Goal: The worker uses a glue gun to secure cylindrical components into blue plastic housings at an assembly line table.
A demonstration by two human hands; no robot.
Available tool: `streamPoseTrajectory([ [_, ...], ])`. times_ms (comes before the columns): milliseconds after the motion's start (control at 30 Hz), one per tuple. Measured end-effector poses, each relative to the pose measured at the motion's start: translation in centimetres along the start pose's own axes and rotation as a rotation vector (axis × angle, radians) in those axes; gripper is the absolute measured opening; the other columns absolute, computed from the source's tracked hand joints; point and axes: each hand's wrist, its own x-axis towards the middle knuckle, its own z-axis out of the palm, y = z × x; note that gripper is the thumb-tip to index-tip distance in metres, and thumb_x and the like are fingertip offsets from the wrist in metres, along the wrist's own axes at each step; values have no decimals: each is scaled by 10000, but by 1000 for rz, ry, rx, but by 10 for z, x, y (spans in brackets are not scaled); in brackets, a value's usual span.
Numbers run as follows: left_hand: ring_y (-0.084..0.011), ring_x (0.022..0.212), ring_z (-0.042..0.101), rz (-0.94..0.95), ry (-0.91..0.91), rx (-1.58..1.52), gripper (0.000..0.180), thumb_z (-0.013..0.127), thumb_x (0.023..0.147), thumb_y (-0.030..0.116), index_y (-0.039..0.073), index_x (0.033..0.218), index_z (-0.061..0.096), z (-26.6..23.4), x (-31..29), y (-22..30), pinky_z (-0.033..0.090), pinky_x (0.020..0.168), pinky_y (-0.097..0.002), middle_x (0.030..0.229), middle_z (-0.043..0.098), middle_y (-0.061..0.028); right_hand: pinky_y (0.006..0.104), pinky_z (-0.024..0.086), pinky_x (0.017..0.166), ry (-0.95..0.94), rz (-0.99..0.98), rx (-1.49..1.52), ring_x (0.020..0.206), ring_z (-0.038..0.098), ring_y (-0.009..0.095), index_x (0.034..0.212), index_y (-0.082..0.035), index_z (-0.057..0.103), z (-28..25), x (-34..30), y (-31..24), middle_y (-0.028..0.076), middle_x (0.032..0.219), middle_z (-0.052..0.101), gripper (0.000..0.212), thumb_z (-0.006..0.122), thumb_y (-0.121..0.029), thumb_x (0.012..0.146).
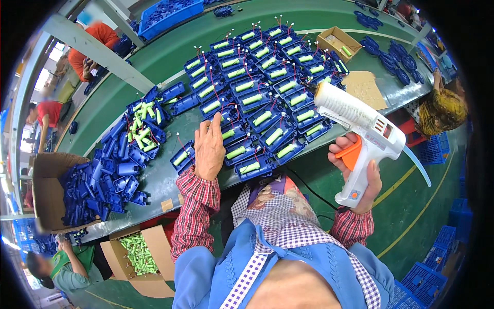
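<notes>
My right hand [369, 188] grips a white hot glue gun [378, 135] by its handle, with fingers at the orange trigger and the nozzle pointing left over the table. A translucent glue stick [418, 166] sticks out of its back. My left hand [209, 149] rests with fingers stretched out at the left edge of the rows of blue plastic housings [262, 117]. Most of these hold a green battery cell [252, 99] with thin red and black wires. One housing [182, 157] with a cell lies just left of that hand. What lies under its fingertips is hidden.
At the left are a heap of blue housings [121, 170], loose green cells [141, 123] and a cardboard box [49, 185]. Below stands a carton of green cells [138, 252]. A small box [337, 42] and cardboard sheet [364, 88] lie far right. Several other people are nearby.
</notes>
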Motion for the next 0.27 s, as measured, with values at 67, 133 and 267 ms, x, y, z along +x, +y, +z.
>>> streamPoseTrajectory([
  [67, -344, 1019, 530, -6, 1, -4, 597, 527, 734, -128, -31, 1317, 444, 0, 0, 1, 428, 858, -425, 1046, 564, -204, 451, 473, 976, 5, -3, 12, 1128, 578, 326, 1353, 77, 369, -2, 0, 0, 224, 1238, 543, 742, 548, -474, 891],
  [133, -346, 1026, 528, 5, 5, -4, 608, 525, 730, -128, -30, 1323, 438, 0, -1, 1, 427, 865, -431, 1051, 562, -207, 453, 473, 977, 9, -6, 20, 1130, 578, 329, 1352, 79, 369, -2, 0, 1, 227, 1237, 543, 738, 550, -469, 893],
  [267, -341, 1080, 520, -4, 5, -21, 630, 527, 732, -122, -27, 1346, 422, 1, -8, -2, 422, 902, -439, 1113, 562, -207, 460, 469, 985, -18, -9, 39, 1147, 568, 342, 1358, 80, 359, -7, 0, 3, 236, 1265, 527, 735, 559, -455, 896],
])
